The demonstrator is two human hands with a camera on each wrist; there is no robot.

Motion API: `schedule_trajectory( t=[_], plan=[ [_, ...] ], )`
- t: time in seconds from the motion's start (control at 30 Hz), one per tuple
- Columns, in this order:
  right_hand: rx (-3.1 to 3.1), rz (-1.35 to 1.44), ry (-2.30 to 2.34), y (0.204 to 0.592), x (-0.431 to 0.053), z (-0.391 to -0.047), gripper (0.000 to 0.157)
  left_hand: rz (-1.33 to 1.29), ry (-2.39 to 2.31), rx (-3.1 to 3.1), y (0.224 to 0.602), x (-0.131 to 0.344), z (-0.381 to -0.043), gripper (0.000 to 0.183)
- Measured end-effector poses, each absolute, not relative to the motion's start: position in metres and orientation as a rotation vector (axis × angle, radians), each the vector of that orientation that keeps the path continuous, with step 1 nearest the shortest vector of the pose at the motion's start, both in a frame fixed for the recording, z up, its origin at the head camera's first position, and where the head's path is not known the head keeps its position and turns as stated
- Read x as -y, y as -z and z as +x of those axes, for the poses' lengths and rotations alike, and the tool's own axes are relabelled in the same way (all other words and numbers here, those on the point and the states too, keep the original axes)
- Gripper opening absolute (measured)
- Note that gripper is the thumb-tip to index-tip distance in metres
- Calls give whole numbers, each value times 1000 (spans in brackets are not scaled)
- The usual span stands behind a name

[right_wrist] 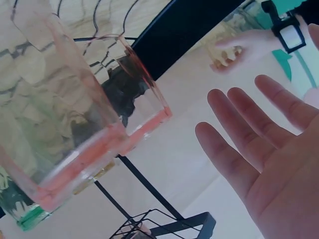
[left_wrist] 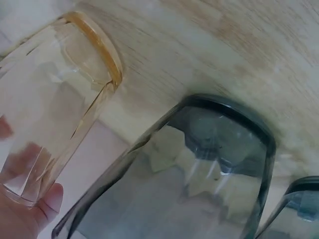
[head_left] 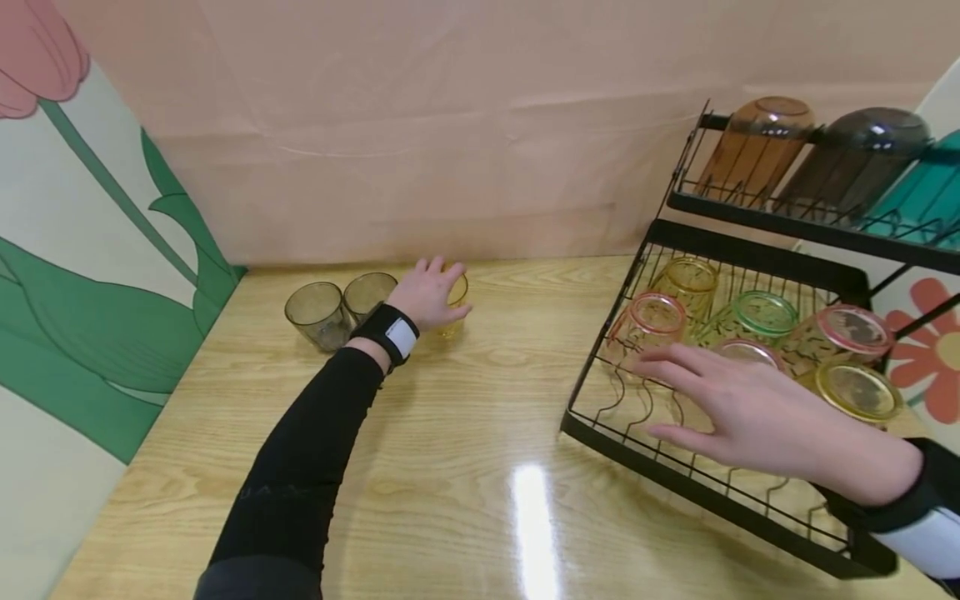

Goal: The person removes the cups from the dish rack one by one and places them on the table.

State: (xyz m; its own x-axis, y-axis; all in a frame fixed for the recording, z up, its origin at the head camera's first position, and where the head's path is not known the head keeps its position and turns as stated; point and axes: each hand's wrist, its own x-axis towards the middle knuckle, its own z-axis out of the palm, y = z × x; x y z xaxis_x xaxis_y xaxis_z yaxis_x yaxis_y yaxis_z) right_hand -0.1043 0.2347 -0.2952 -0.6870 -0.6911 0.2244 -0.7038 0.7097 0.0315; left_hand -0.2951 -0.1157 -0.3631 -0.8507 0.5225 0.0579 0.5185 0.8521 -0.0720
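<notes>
My left hand [head_left: 427,298] reaches over a yellow-tinted glass [head_left: 452,323] that stands upright at the back of the table. Its fingers are spread, with the thumb out to the right of the rim; in the left wrist view fingertips show through the glass. Two smoky grey glasses, a nearer one [head_left: 318,321] and one beside it [head_left: 366,292], stand left of that hand. Over the lower rack my right hand [head_left: 738,404] hovers with straight, parted fingers and holds nothing. Nearest to it is an upturned pink-rimmed glass [head_left: 647,321], apart from the fingers in the right wrist view.
A black two-tier wire rack [head_left: 675,475] stands at the right. Its lower tier carries several upturned glasses, among them a green-rimmed one [head_left: 761,315] and a yellow-rimmed one [head_left: 858,392]. Orange [head_left: 757,150], dark grey [head_left: 855,158] and teal glasses [head_left: 918,196] fill the upper tier.
</notes>
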Motion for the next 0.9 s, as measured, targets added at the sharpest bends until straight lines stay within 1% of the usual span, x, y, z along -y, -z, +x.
schedule_trajectory(
  t=[0.17,0.33,0.7,0.8,0.9],
  plan=[
    [2735,1093,-101,298,-239,-101,60,-764,-45,2950,367,120,-297,67],
    [2760,1061,-111,300,-244,-97,58,-756,6,2946,369,125,-299,68],
    [2853,837,-57,297,-265,-87,60,-730,-22,2979,371,133,-299,73],
    [2860,756,-17,297,-275,-88,66,-736,-35,2969,372,133,-298,74],
    [2850,693,20,299,-292,-91,82,-749,-44,2942,371,132,-295,78]
  ],
)
